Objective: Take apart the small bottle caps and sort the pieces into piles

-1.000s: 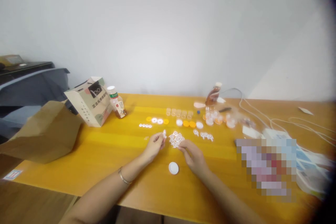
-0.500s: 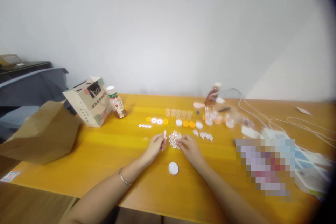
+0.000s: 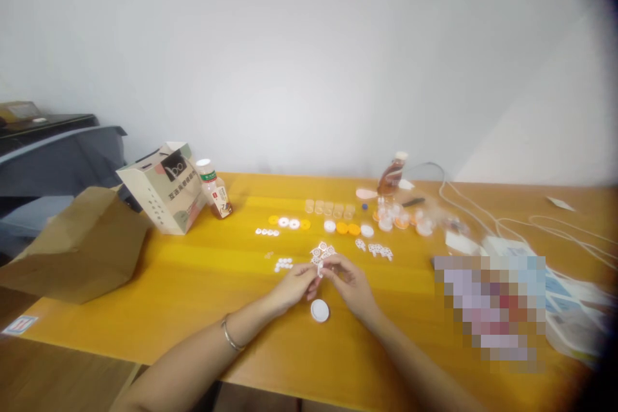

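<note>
My left hand (image 3: 295,288) and my right hand (image 3: 351,284) meet over the table's middle. Both pinch a small white plastic piece (image 3: 320,268) between their fingertips; its exact shape is too small to make out. Just beyond the fingers lies a pile of white openwork pieces (image 3: 321,250), partly hidden by my hands. A white round lid (image 3: 319,311) rests flat on the near side of my hands. Left of the pile sit several small white pieces (image 3: 284,264), close to my left hand.
Farther back are rows of white and yellow discs (image 3: 342,228), clear cups (image 3: 327,209) and more openwork pieces (image 3: 380,250). Bottles (image 3: 215,193) and a paper bag (image 3: 168,190) stand at left, another bottle (image 3: 392,175) at the back. Cables (image 3: 487,215) cross the right side.
My left hand has moved right and nearer with its small white piece. My right hand has drawn back from the pile, and the fingertips now meet. Small white pieces at left have come into view.
</note>
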`<state>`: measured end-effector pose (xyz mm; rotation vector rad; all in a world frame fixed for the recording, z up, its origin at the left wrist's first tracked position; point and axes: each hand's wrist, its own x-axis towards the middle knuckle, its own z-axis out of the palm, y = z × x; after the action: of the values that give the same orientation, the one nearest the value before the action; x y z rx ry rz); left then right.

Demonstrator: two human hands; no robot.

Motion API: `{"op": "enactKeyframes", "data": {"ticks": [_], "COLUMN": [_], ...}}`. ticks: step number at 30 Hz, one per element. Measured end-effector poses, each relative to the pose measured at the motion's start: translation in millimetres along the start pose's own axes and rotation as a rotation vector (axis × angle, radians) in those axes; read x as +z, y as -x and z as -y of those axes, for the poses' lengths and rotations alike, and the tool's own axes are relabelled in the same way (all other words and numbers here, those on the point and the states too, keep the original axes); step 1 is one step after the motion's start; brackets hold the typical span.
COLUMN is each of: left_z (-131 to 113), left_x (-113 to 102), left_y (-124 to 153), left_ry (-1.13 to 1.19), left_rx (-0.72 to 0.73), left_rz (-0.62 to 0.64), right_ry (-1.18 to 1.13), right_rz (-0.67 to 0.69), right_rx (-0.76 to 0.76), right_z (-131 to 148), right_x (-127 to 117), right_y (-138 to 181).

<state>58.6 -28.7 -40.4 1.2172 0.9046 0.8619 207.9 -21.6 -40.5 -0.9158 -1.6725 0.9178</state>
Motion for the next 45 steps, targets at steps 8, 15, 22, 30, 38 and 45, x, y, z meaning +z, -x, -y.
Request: {"op": "enactKeyframes", "data": {"ticks": [8,15,22,30,38,45], "left_z": [-13.3,-38.7,-31.8,-20.1,-14.5,-7.9], "left_x": [-12.3,-24.3,-31.0,-20.5,-17.0,-16.6], "left_y": [4.0,16.9,22.0,21.2,19.9,16.6], "left_ry": [-0.412,-0.784,-0.956,-1.02,-1.031,-1.074], "left_rx": [0.143,0.277,0.3,0.284,0.289,0.321], "left_rz": [-0.067,0.075,0.361,0.406,0.349,0.312], "right_ry": [-0.035,0.501,0.577,0.66,0.529,0.447], "right_rz": [-0.325,-0.455,-0.349,-0.332,-0.224,0.39], "right_rx": [0.255,0.535,0.553,0.551,0.184,-0.064], "right_z": [-13.4,-42.6,-50.6,-53.1,-10.4,20.1], "right_x": [-63.3,-152.5,-145.6,-146.1,-96.5,-16.8], "right_y": [-14.9,-15.9,-15.3,-15.5,-5.8,33.3]}}
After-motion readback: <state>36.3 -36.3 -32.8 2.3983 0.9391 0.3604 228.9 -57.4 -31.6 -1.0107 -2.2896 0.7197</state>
